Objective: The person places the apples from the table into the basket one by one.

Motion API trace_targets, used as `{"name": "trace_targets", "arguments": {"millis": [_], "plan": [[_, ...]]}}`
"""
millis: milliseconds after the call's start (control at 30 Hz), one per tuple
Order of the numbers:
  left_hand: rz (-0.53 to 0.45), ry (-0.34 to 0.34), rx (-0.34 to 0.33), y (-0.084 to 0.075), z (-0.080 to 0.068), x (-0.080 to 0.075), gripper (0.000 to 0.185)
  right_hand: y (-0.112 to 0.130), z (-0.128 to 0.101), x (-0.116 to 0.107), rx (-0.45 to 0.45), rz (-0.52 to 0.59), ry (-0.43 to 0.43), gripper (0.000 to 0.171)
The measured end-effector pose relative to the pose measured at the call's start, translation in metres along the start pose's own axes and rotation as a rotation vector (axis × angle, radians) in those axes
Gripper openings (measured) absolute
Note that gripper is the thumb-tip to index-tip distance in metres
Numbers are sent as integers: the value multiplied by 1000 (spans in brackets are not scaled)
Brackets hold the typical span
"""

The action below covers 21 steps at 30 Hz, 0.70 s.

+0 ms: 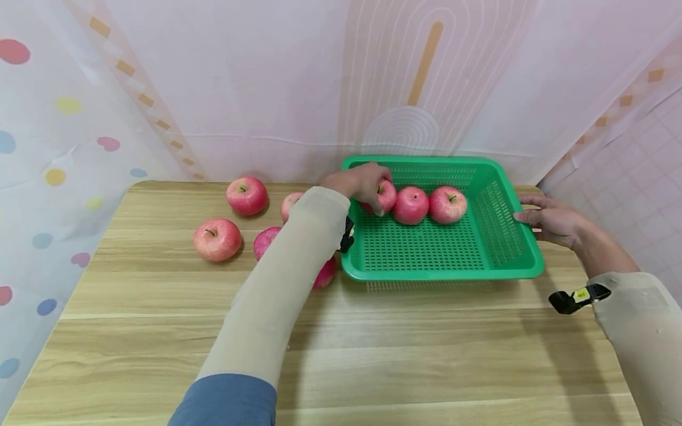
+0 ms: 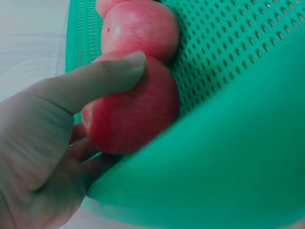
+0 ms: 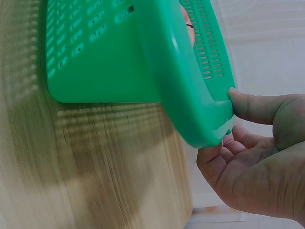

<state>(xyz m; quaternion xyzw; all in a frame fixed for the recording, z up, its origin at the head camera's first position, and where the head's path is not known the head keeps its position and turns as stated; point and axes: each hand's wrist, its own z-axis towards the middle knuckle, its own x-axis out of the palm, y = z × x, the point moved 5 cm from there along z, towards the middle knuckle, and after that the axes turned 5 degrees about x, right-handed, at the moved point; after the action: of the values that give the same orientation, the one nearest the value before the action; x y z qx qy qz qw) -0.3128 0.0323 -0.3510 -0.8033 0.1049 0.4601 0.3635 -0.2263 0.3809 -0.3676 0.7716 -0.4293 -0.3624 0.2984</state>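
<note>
A green basket (image 1: 442, 271) stands on the wooden table (image 1: 373, 355) with three red apples in a row along its far wall. My left hand (image 1: 375, 190) reaches over the left rim and grips the leftmost apple (image 1: 388, 199); in the left wrist view my thumb (image 2: 95, 81) lies across that apple (image 2: 133, 114), fingers curled beneath. The middle apple (image 1: 410, 205) and right apple (image 1: 448, 205) lie beside it. My right hand (image 1: 543, 220) holds the basket's right rim (image 3: 200, 95), thumb (image 3: 252, 107) against the edge and fingers under it.
Left of the basket several more red apples lie on the table, two in full view (image 1: 247, 195) (image 1: 216, 239) and others partly hidden behind my left forearm (image 1: 288, 278). A patterned curtain (image 1: 266, 89) hangs behind the table.
</note>
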Motion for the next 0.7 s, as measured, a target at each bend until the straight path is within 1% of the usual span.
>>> {"name": "trace_targets", "arguments": {"millis": [200, 333, 400, 567, 700], "plan": [[70, 12, -9, -3, 0, 4, 79, 0, -1, 0, -4, 0, -1, 47], [126, 10, -10, -3, 1, 5, 80, 0, -1, 0, -3, 10, 0, 46], [131, 12, -15, -3, 1, 5, 80, -1, -1, 1, -2, 17, -2, 45], [104, 27, -37, -2, -1, 5, 75, 0, -1, 1, -1, 23, -7, 45], [108, 37, -42, -2, -1, 6, 74, 0, 0, 1, 0, 14, -8, 47]]}}
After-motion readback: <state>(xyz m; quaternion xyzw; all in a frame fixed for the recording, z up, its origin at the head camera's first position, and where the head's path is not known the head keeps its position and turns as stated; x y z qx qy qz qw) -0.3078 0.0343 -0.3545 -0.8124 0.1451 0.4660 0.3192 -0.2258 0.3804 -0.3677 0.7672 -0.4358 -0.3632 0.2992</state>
